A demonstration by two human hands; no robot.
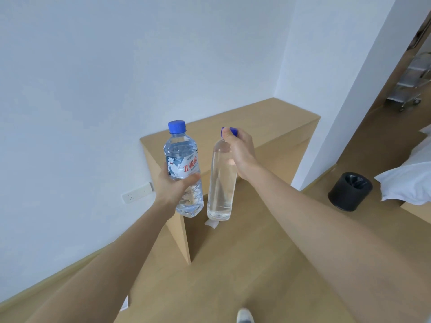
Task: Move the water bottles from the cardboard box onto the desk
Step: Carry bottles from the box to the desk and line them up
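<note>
Head view, looking down along both bare forearms: the left hand [171, 185] is wrapped round the middle of the labelled bottle [182, 159], thumb curled across the front just under the red and white label and the fingers hidden behind it. That bottle stands upright in the grip, its blue cap [176, 126] on top. The right hand [241, 150] comes from above and closes its thumb and fingers round the blue top [233, 130] of the plain bottle [220, 183], which has no label and hangs straight down from that hold. The two bottles are side by side, close but apart, both clear and filled with water. Both are up in the air in front of the near end of the desk [268, 120], a light wooden one set against the white wall; neither stands on its top. Below them a small white scrap [212, 223] lies on the wooden floor. A wall socket [137, 194] sits low on the left. Off to the right are a black bin [349, 191], white bedding [410, 180] and, further back, a metal trolley [412, 85]. A shoe tip [245, 317] shows at the bottom edge.
</note>
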